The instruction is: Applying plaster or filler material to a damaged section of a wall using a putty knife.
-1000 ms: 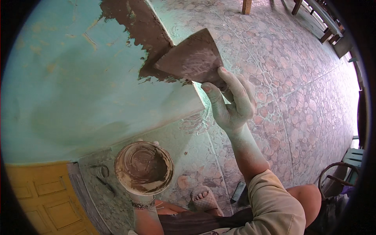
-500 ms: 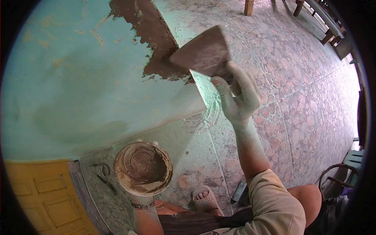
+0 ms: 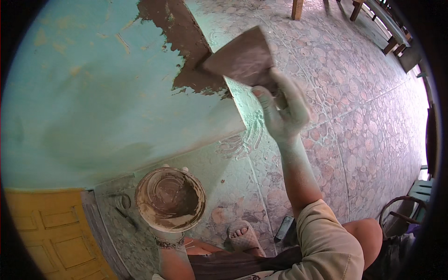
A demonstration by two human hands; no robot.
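Note:
My right hand (image 3: 289, 109) grips a broad putty knife (image 3: 245, 60), thumb on the near side. The blade is coated with brown filler, and its left corner meets the wall's edge. A ragged band of wet brown filler (image 3: 179, 42) runs along that edge of the turquoise wall (image 3: 107, 107). My left hand (image 3: 185, 169) supports a round tub (image 3: 202, 203) from beneath; only its fingertips show past the far rim, and the palm is hidden. Brown filler (image 3: 175, 193) coats the inside of the tub.
Below the tub's left side, a roll of tape (image 3: 123, 201) and a dark-bladed tool (image 3: 127, 218) lie on the floor. A yellow panelled door (image 3: 60, 233) stands at lower left. A small dark block (image 3: 284, 228) rests beside my sandalled foot (image 3: 245, 235). Wooden furniture legs (image 3: 297, 9) stand far off.
The putty knife has shifted slightly upward along the wall's edge, with my right hand still gripping it. The tub has barely moved.

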